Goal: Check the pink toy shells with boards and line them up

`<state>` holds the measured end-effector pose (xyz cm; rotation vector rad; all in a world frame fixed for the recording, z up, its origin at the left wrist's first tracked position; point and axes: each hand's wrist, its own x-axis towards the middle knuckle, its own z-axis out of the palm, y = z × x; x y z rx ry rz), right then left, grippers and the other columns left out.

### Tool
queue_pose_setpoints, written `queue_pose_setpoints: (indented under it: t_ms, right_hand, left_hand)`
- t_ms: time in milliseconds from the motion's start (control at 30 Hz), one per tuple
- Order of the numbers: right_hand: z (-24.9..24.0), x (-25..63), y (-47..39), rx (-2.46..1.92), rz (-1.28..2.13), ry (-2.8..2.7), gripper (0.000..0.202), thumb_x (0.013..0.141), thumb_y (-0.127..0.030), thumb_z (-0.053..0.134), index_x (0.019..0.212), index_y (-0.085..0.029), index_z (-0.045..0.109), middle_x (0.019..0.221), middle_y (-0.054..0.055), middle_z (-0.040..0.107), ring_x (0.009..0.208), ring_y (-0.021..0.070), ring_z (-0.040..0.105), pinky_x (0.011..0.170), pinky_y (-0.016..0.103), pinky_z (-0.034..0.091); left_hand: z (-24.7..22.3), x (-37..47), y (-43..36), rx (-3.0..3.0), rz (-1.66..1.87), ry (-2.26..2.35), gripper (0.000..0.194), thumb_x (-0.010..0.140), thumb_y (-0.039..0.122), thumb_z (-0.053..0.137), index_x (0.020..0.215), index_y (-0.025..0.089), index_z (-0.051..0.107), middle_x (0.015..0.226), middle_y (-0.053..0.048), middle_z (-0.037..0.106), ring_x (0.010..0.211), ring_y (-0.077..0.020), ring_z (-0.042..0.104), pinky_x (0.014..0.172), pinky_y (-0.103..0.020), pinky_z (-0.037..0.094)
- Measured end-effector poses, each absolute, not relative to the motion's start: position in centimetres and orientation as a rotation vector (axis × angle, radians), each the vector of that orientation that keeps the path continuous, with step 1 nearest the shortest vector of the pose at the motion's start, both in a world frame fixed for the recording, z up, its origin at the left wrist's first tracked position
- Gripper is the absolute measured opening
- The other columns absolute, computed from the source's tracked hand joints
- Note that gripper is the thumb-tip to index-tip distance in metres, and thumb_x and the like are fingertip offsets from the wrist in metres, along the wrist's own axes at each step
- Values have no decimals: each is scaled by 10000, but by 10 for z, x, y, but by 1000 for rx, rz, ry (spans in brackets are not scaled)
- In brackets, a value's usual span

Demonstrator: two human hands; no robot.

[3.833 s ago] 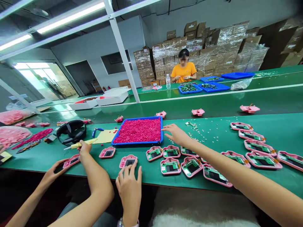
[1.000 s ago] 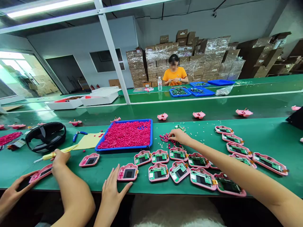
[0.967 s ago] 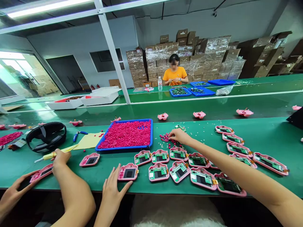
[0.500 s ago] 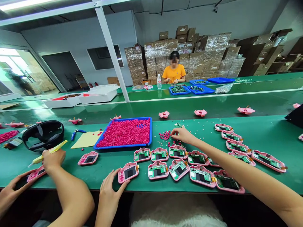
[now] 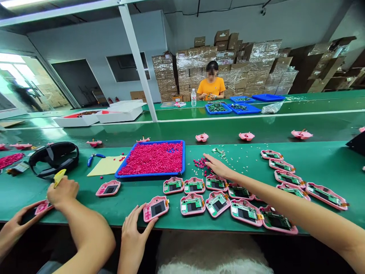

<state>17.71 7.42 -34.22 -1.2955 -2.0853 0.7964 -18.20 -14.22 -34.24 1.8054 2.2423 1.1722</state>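
My left hand [image 5: 133,235] grips a pink casing half [image 5: 156,209] at the table's front edge, fingers on its left side and thumb along its lower edge. A dark screen sits in this casing, with pink buttons at its left end. My right hand [image 5: 219,167] reaches over a loose pile of small dark-pink buttons [image 5: 200,163], its fingers stretched out and apart. Nothing shows in its fingers. Just in front of my right hand lies a pink casing with a green circuit board [image 5: 216,183]. A blue tray [image 5: 184,158] full of dark-pink buttons stands left of the pile.
Several board-fitted casings [image 5: 192,204] lie in rows under and beside my right forearm. At left, a co-worker's hands [image 5: 63,193] hold a yellow tool and a pink casing. Nearby are a black headset [image 5: 54,160], blue-handled cutters [image 5: 93,158] and yellow paper [image 5: 105,166].
My right hand's fingers have straightened and spread from a bent, closer pose over the buttons. My left hand keeps its hold on the casing. The co-worker's yellow tool has tilted.
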Motion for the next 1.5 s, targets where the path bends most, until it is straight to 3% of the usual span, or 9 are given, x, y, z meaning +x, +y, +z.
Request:
queue_pose_setpoints:
  t_ms: [133, 233, 433, 533, 600, 667, 833, 1067, 1500]
  right_hand:
    - [-338, 140, 91, -1254, 876, -2067, 583, 916, -380, 428, 1468, -193, 438, 1544, 71, 390, 1449, 241, 317, 1214, 437, 215]
    - [-331, 113, 100, -1209, 917, -2058, 549, 899, -313, 427, 1431, -195, 492, 1497, 58, 468, 1391, 227, 418, 1174, 399, 304]
    - [-314, 104, 106, -1213, 905, -2028, 496, 892, -207, 400, 1366, -211, 547, 1322, 62, 636, 1065, 184, 654, 886, 313, 524]
    - [-302, 134, 106, -1243, 852, -2093, 300, 829, -201, 530, 1058, -206, 724, 1101, 67, 732, 985, 201, 660, 845, 304, 513]
    - [-295, 158, 104, -1266, 843, -2171, 105, 757, -226, 649, 797, -200, 742, 865, 61, 755, 856, 214, 670, 796, 308, 508]
    - [-291, 177, 100, -1276, 878, -2242, 91, 738, -275, 688, 717, -193, 722, 743, 49, 736, 740, 203, 665, 730, 303, 507]
    - [-288, 200, 87, -1207, 992, -2352, 256, 770, -324, 660, 972, -180, 725, 956, 55, 749, 859, 184, 669, 784, 293, 508]
    - [-286, 223, 80, -1189, 1100, -2467, 416, 646, -336, 782, 1036, -199, 737, 874, 42, 721, 788, 185, 644, 675, 262, 491]
    - [-292, 156, 84, -1053, 879, -2528, 340, 729, -428, 765, 984, -205, 736, 826, 18, 728, 725, 162, 643, 640, 246, 465]
  left_hand:
    - [-343, -182, -143, 1814, 1155, 2236, 467, 672, 632, 641, 1038, 342, 645, 1033, 18, 727, 1098, -335, 655, 935, -515, 550]
    - [-347, -185, -144, 1836, 1148, 2235, 477, 680, 644, 634, 1052, 345, 636, 1058, 18, 723, 1104, -337, 652, 957, -525, 535]
    - [-355, -187, -145, 1901, 1144, 2224, 509, 717, 658, 624, 1102, 326, 643, 1141, -27, 711, 1132, -337, 639, 988, -528, 510]
    - [-359, -181, -146, 1922, 1172, 2206, 583, 769, 690, 555, 1160, 264, 632, 1173, -91, 701, 1164, -329, 618, 1026, -541, 466]
    - [-359, -175, -146, 1934, 1213, 2204, 610, 798, 704, 504, 1180, 242, 620, 1179, -111, 695, 1172, -322, 607, 1043, -548, 436]
    - [-358, -169, -146, 1935, 1249, 2210, 615, 819, 703, 472, 1195, 234, 603, 1189, -117, 687, 1179, -317, 597, 1046, -541, 419]
    - [-353, -164, -148, 1936, 1274, 2192, 603, 828, 689, 472, 1183, 215, 585, 1173, -117, 686, 1186, -307, 585, 1029, -486, 425]
    - [-349, -163, -148, 1907, 1260, 2191, 606, 816, 707, 473, 1169, 230, 595, 1181, -113, 692, 1183, -316, 592, 1043, -513, 408]
    - [-362, -187, -147, 1963, 1107, 2149, 576, 799, 635, 576, 1203, 225, 602, 1215, -119, 689, 1194, -325, 597, 1025, -521, 448]
